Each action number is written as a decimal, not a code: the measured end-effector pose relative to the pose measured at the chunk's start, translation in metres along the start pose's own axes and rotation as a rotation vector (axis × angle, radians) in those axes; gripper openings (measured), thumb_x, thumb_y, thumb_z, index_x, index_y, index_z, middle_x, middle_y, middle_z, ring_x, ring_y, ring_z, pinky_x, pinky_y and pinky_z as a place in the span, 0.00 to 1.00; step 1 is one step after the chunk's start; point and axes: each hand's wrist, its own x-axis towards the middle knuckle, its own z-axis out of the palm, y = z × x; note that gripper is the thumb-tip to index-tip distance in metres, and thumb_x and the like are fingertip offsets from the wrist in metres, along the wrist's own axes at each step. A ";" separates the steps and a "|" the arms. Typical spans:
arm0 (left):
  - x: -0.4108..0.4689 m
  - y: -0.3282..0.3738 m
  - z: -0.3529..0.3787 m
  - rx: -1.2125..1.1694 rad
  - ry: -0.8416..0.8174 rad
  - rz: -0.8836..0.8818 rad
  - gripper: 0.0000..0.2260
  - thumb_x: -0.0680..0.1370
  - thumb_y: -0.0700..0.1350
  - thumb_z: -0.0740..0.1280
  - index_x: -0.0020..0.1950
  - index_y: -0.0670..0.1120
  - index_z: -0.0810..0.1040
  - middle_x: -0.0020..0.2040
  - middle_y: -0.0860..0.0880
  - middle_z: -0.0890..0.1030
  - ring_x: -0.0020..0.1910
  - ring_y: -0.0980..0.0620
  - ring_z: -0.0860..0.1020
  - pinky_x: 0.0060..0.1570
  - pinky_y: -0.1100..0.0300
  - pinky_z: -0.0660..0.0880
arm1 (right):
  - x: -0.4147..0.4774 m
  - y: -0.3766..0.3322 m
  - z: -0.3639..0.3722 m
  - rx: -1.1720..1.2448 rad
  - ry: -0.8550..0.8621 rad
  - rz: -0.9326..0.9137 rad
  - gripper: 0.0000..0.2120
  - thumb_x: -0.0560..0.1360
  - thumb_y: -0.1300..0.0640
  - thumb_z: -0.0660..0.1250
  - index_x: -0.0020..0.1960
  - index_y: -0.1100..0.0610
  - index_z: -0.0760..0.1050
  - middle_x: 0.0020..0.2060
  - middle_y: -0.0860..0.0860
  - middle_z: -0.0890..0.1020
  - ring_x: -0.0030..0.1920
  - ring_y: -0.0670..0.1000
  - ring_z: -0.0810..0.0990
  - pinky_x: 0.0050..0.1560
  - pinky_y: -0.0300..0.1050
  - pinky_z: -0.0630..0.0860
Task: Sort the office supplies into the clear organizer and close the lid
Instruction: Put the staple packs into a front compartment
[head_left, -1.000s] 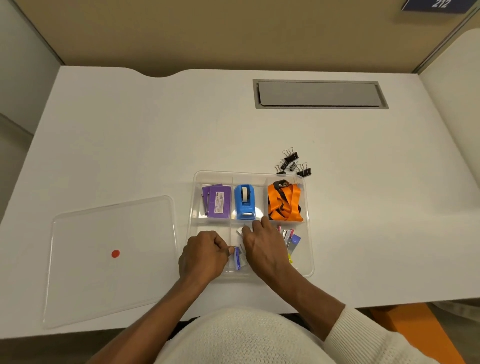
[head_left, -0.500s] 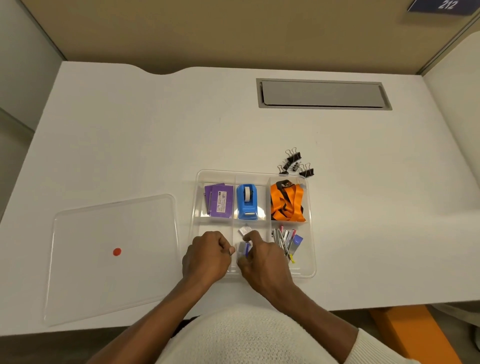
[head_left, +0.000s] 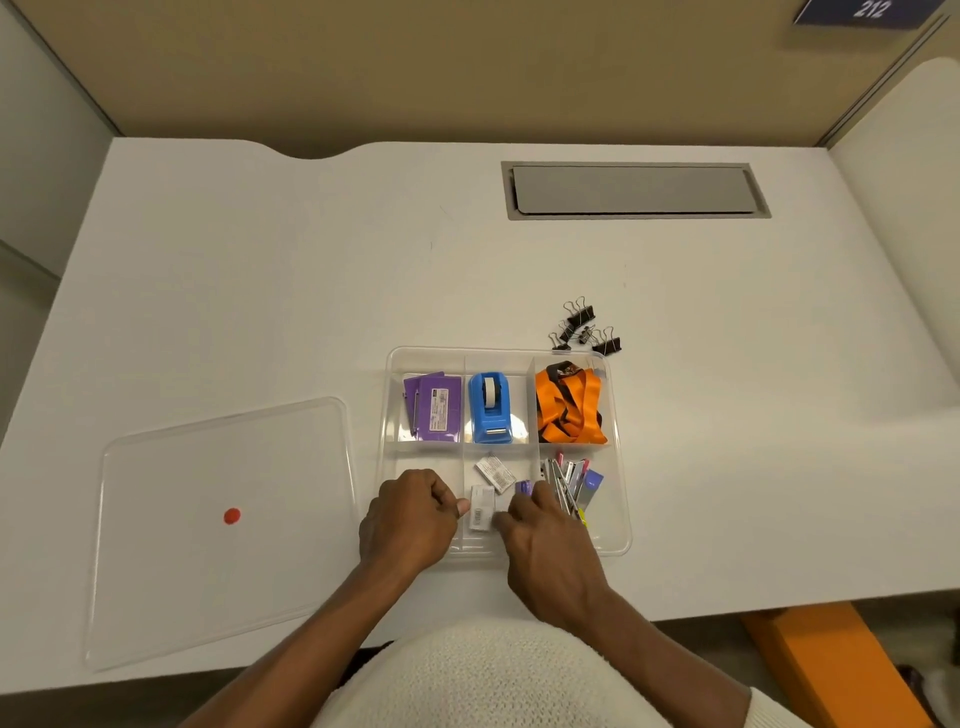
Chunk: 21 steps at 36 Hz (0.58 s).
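The clear organizer (head_left: 619, 512) sits open near the desk's front edge. Its back row holds purple packs (head_left: 436, 408), a blue tape dispenser (head_left: 490, 408) and an orange lanyard (head_left: 569, 410). Several pens and strips (head_left: 574, 480) fill the front right compartment. My left hand (head_left: 410, 519) is curled over the front left compartment, its thumb pinching a small white packet (head_left: 480, 512) in the front middle compartment. My right hand (head_left: 545, 540) grips the same packet from the right, beside a small purple piece (head_left: 523, 487). A second white packet (head_left: 496, 472) lies just behind. Black binder clips (head_left: 584, 327) lie outside, behind the organizer.
The clear lid (head_left: 223, 467) with a red dot (head_left: 231, 515) lies flat on the desk left of the organizer. A grey cable hatch (head_left: 634, 189) is set into the desk at the back. Partition walls close in the back and sides.
My right hand has drawn back from the tape dispenser toward me inside the front middle compartment. White packets now show there. My left hand has stayed in place.
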 end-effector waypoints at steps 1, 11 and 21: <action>0.000 0.000 0.000 -0.004 -0.001 -0.002 0.10 0.75 0.56 0.75 0.41 0.51 0.82 0.38 0.54 0.84 0.39 0.54 0.82 0.45 0.55 0.82 | -0.003 -0.001 0.002 -0.007 -0.004 -0.030 0.12 0.64 0.64 0.71 0.47 0.57 0.83 0.38 0.53 0.83 0.45 0.57 0.79 0.38 0.49 0.80; 0.001 -0.003 -0.002 -0.029 -0.008 -0.025 0.11 0.74 0.58 0.76 0.40 0.52 0.82 0.35 0.55 0.83 0.38 0.55 0.81 0.42 0.57 0.80 | -0.023 0.012 -0.011 0.026 0.149 0.025 0.16 0.65 0.60 0.77 0.53 0.60 0.84 0.47 0.55 0.87 0.47 0.56 0.81 0.44 0.52 0.81; -0.001 0.004 -0.003 0.013 0.000 -0.015 0.10 0.75 0.56 0.76 0.43 0.51 0.82 0.38 0.54 0.84 0.39 0.54 0.82 0.43 0.57 0.81 | -0.011 0.009 0.003 -0.002 0.062 -0.063 0.12 0.71 0.57 0.71 0.54 0.59 0.82 0.49 0.54 0.86 0.49 0.55 0.77 0.45 0.50 0.80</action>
